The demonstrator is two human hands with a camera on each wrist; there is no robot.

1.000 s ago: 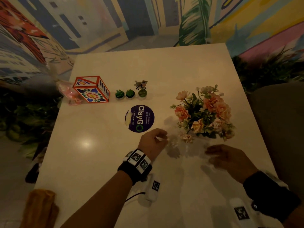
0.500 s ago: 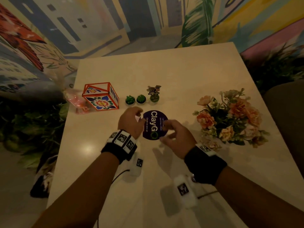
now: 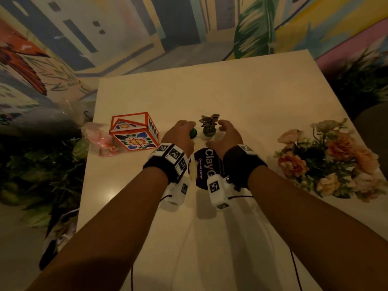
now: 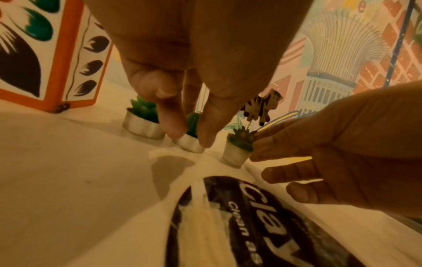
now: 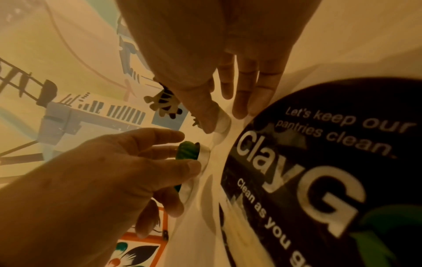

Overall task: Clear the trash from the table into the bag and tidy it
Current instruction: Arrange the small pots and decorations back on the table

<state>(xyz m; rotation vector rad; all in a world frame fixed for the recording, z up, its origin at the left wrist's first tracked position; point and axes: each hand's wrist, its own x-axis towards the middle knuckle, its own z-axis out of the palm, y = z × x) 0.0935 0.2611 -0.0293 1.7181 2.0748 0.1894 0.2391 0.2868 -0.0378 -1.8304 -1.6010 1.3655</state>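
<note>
Both hands have moved forward off the purple sticker (image 3: pixel 202 164) below their wrists: the left hand (image 3: pixel 180 133) pinches the middle cactus candle (image 4: pixel 190 139), the right hand (image 3: pixel 225 135) cups open beside the zebra pot (image 3: pixel 208 131), suggesting tidying ornaments now, pink bag (image 3: pixel 98 136) far left.

You see a cream bench (image 3: pixel 231 91), an orange-edged box (image 3: pixel 134 133) with painted flowers, a dark purple sticker (image 3: pixel 202 164) with white lettering, green candles (image 4: pixel 142 119), a striped zebra (image 4: pixel 260 106), and peach flowers (image 3: pixel 331 156).
</note>
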